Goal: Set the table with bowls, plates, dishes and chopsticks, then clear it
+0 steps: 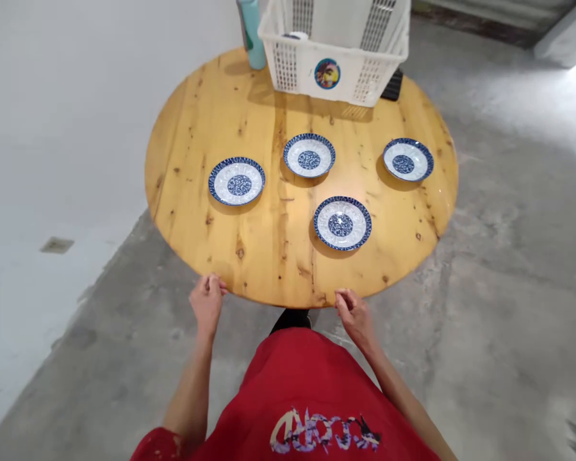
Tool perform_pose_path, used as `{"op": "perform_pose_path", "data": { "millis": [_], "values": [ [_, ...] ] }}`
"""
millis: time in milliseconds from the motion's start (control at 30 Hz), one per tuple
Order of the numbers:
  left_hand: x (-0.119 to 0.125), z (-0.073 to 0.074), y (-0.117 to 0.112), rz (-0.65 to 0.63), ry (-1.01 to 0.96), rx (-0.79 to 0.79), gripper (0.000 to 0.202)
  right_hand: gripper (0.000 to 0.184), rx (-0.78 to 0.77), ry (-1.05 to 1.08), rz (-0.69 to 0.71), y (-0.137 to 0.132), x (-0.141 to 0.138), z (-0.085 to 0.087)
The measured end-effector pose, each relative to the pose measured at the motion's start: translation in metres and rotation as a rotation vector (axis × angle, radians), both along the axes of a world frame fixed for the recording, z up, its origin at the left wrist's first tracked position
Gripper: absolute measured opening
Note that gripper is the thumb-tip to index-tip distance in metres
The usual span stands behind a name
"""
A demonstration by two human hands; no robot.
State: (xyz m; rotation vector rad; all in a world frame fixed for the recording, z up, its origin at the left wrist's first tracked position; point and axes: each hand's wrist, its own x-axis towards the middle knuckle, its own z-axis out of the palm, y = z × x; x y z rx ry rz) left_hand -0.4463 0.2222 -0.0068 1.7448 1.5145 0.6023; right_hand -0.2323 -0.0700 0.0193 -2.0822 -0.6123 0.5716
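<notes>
The left hand (207, 301) is at the near edge of the wooden table (263, 269), left of its middle; the right hand (357, 315) is at the same edge, more to the right. On both hands the fingers are folded loosely inward, and no thing is seen in them. I cannot tell if they touch the edge.

Four blue-and-white plates lie apart: the left plate (236, 182) toward the left edge, the middle plate (309, 155) near the centre, the right plate (408, 160) toward the right edge, and the front plate (342, 223) closest to the right hand. A white basket (350, 77) stands by the far edge.
</notes>
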Motion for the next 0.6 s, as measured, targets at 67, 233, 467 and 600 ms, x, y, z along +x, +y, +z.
{"op": "perform_pose_path", "data": {
  "millis": [67,233,467,600],
  "values": [
    [-0.021,0.000,-0.030,-0.065,-0.017,-0.029,0.022,0.028,0.040,-0.001,-0.021,-0.006,-0.016,0.001],
    [-0.070,0.004,-0.081,-0.063,0.002,-0.113,0.027,0.023,0.079,-0.051,0.110,-0.010,-0.062,0.005],
    [-0.078,0.004,-0.064,-0.066,-0.075,-0.175,0.027,0.022,0.046,-0.050,0.084,-0.013,-0.094,0.007],
    [-0.079,0.009,-0.027,-0.155,-0.058,-0.167,0.029,0.021,0.072,0.063,-0.094,0.013,-0.104,0.000]
  ]
}}
